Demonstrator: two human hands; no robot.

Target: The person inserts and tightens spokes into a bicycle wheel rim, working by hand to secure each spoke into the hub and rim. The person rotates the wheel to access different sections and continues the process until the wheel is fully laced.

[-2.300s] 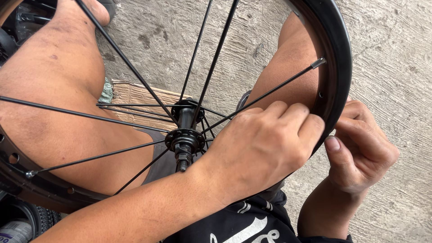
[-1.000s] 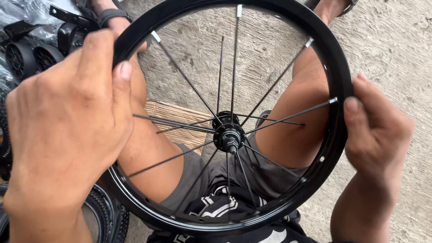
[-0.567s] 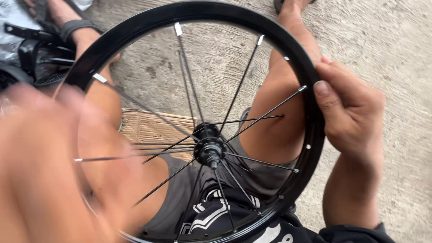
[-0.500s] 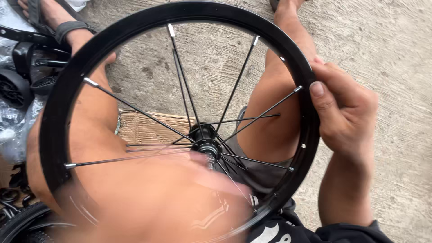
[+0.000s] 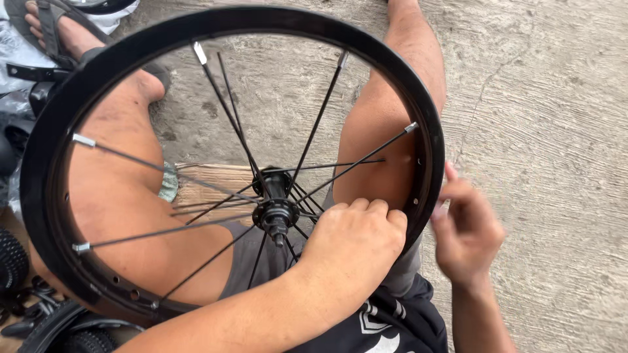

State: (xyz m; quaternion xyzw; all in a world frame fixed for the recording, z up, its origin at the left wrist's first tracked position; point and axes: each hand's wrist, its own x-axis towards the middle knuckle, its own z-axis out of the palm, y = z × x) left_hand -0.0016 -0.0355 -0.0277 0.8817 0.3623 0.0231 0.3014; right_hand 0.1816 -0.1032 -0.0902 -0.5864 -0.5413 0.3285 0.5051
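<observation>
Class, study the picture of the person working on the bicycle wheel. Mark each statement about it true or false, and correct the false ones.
1. The wheel rim is black. True.
2. The left hand is a closed fist inside the rim, among the spokes. True.
3. The right hand grips the hub. False: it is outside the rim, at its right edge.
4. A tyre is fitted on the rim. False: the rim is bare.
5. The ground is grass. False: it is cracked concrete.
</observation>
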